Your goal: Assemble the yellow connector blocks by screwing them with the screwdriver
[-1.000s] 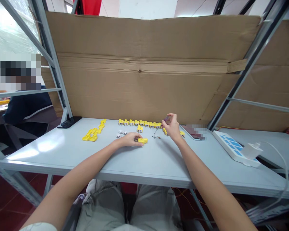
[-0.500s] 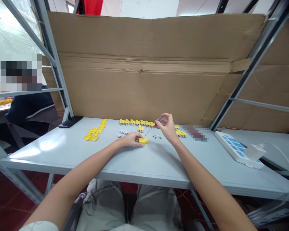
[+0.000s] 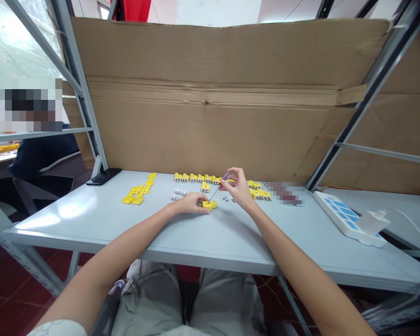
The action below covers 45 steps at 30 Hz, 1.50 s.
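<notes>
My left hand [image 3: 188, 203] rests on the grey table [image 3: 161, 228] and pinches a small yellow plastic part [image 3: 209, 204] against the surface. My right hand [image 3: 238, 188] grips a small screwdriver [image 3: 220, 185] by its translucent handle. Its thin shaft slants down and left, and the tip meets the yellow part. A few loose screws [image 3: 228, 199] lie just below my right hand.
A row of yellow parts [image 3: 196, 178] lines the back of the table, with more at the right [image 3: 259, 192] and a yellow heap [image 3: 137, 192] at the left. Small white pieces [image 3: 177, 193] lie between. A white power strip [image 3: 346, 217] and a cardboard wall [image 3: 210, 102] stand nearby. Another person sits at far left.
My right hand has moved left and down from near the back row, bringing the screwdriver's tip onto the yellow part. My left hand has stayed put on that part.
</notes>
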Tool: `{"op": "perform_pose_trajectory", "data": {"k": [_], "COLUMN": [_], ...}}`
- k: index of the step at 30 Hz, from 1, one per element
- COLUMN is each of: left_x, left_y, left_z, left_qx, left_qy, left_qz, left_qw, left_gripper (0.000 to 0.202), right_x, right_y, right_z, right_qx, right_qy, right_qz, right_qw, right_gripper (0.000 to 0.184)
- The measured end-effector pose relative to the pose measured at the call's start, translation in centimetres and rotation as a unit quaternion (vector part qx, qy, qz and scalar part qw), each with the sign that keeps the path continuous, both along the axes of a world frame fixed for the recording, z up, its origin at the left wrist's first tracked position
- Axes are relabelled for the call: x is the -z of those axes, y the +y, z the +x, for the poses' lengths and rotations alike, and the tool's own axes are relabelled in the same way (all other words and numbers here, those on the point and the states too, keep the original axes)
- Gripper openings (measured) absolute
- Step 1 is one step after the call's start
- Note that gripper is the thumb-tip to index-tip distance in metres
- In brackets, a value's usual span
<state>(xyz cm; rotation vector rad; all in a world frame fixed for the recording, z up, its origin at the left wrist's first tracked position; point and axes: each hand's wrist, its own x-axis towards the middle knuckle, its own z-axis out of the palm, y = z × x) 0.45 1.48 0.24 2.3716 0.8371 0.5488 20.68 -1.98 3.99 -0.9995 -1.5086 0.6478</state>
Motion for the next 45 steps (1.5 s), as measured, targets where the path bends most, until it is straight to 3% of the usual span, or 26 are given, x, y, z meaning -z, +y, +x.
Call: {"op": "perform_pose_trajectory", "data": {"k": [19,45], "left_x": [0.4,0.5], "left_y": [0.3,0.4], "left_z": [0.1,0.0], "left_qx": [0.020,0.017], "left_qy": [-0.012,-0.013], "left_qz": [0.017,0.010], "left_qw": [1.000,1.000], "left_gripper": [0.046,0.048], "right_x": [1.3,0.6], "right_y": [0.2,0.3], "right_z": [-1.1,-0.2], "right_qx": [-0.029,0.034], "right_qy": [0.010,-0.007], "right_qz": [0.030,0.021], "right_qw": [0.999,0.999], "right_gripper": [0.048,0.044]}}
